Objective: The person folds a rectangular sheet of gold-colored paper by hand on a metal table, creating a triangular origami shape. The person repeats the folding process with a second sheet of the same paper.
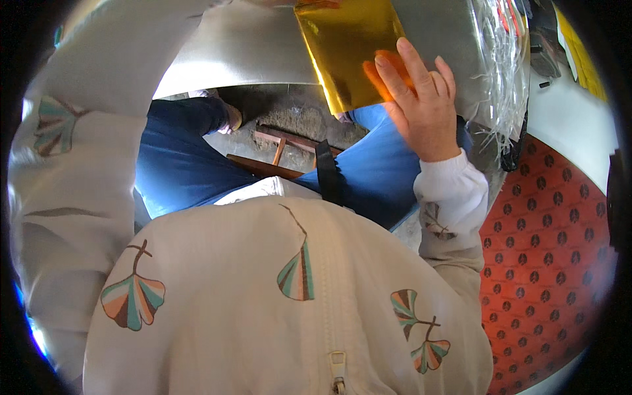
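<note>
Right hand (420,99), spread over the right edge of the gold sheet (339,49), seemingly steadies it, needing light contact; left hand's (280,2) grip, above it, I can't tell.

Most of the left hand (322,4) lies past my upper edge; only a sliver of skin shows, so I can't judge its grip. The same edge crops the gold sheet (345,52). Whether the right hand (424,108) presses on the sheet or hovers, I can't tell. The blue-trousered legs (181,155) hide parts of the wooden frame (276,135), and the marks (561,237) on the red covering (526,291) are too small for me to read.
</note>
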